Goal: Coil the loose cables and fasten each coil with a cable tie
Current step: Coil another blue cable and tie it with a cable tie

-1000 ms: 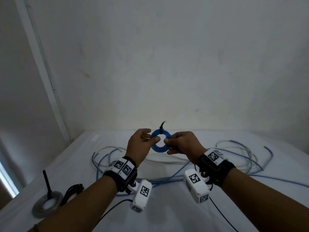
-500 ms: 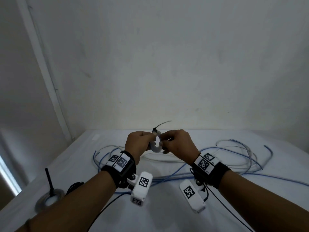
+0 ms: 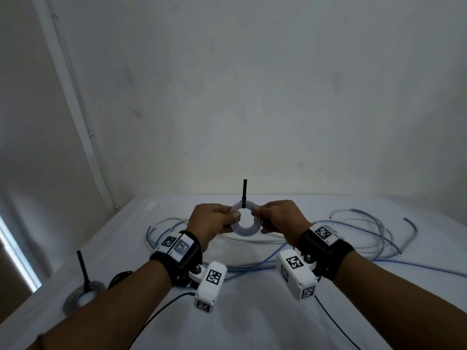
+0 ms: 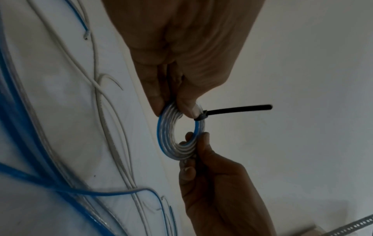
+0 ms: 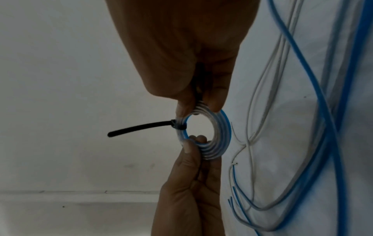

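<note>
While both hands hold it up over the table, the scene reads as follows.
Coil: small flat ring of clear and blue cable [image 3: 244, 223], held upright in the air at centre, face toward the person.
Cable tie: black tie [image 3: 244, 195] cinched round the ring at its 12 o'clock; the free tail stands straight up.
Left hand: left hand [image 3: 211, 223] pinches the ring at its 9 o'clock, thumb on the near face, fingers curled behind.
Right hand: right hand [image 3: 279, 219] pinches the ring at its 3 o'clock in the same way.
Step in hand: by my reading, checking the fastened coil before setting it down.
Doing it well: keep the pinch on the flat faces so the turns stay stacked; tug the tail only along its length; if the turns slide, pull the tie tighter; lay the coil flat, away from the uncoiled strands.
Loose cables: blue and white cables [image 3: 358, 238] sprawl on the table [image 3: 252, 319] from 9 to 3 o'clock beyond the hands, not yet coiled.
Finished coil: another tied coil [image 3: 83, 295] lies at 8 o'clock near the table's edge, its tail upright.
</note>
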